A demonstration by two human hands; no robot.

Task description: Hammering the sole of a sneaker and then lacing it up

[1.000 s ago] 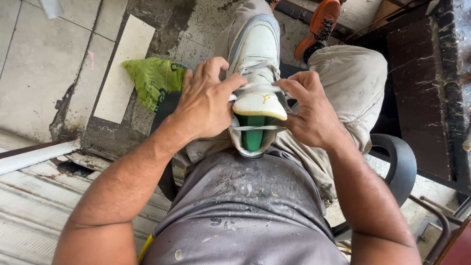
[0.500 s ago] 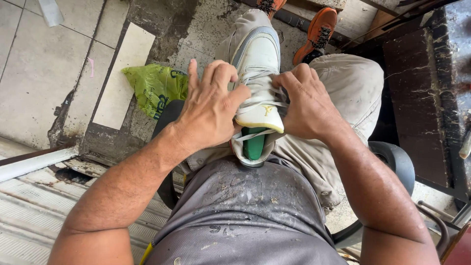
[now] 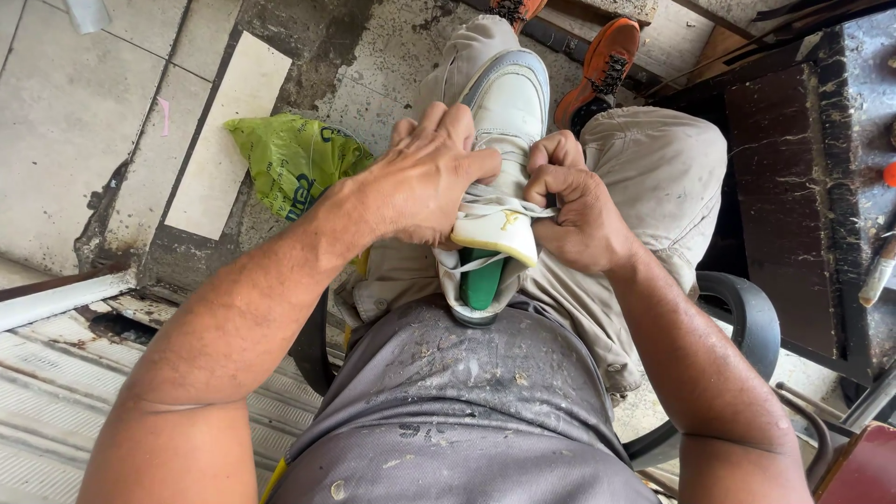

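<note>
- The sneaker (image 3: 499,140) lies on the person's lap, toe pointing away, heel against the belly
- The left hand (image 3: 425,177) sits on its left side, the right hand (image 3: 579,210) on its right, both touching it
- A crumpled bag (image 3: 289,163) lies on the floor left of the lap
- A shoe (image 3: 602,70) rests on the floor beyond the right knee
- A tyre (image 3: 747,313) lies right of the right forearm

Setting: small shoe-repair workshop at floor level. Evidence: worn, stained concrete and tile floor (image 3: 84,140); dark, scuffed wooden workbench (image 3: 784,205) at right, a brush handle (image 3: 877,275) at its far right edge; an orange shoe (image 3: 602,70) lying far; crumpled green plastic bag (image 3: 294,163) on the floor at left; corrugated metal threshold (image 3: 56,392) near left.
</note>
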